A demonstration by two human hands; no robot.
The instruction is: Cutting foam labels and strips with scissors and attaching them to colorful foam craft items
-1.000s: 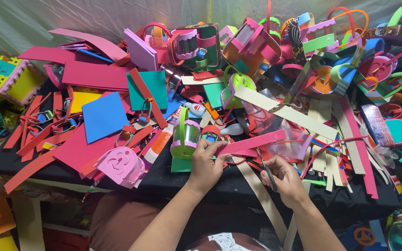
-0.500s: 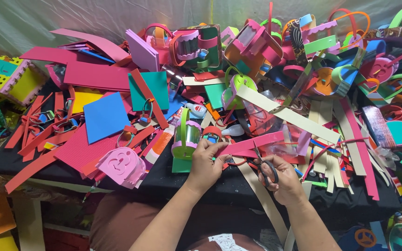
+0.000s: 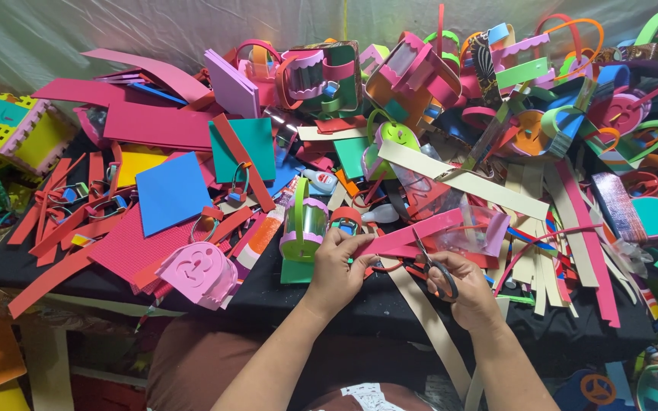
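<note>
— Between the two hands, what's actually being worked on?

— A pink foam strip [image 3: 420,232]. It lies near the front edge of the black table [image 3: 359,304], just behind both hands, and its long axis runs from low on the left up to the right, ending at a clear plastic piece [image 3: 466,228].

— Who has hold of it?

— The left hand [image 3: 338,262]. Its fingers are clamped on the strip's near, lower end, thumb on top.

— And the right hand [image 3: 462,289]?

— Just right of the left one, fingers closed through the loops of the scissors [image 3: 432,266]. The blades point up and to the left, reaching the strip's lower edge close to the left fingertips. Whether the blades stand apart or together, I cannot tell; they are too small.

— So blades and strip cross?

— Yes, at an angle, with the scissors coming from below and the strip's free length running away to the right.

— Anything close by?

— A little green and purple basket [image 3: 302,224] stands just left of the left hand, and a tan strip [image 3: 428,320] hangs over the table's edge below the scissors.
</note>
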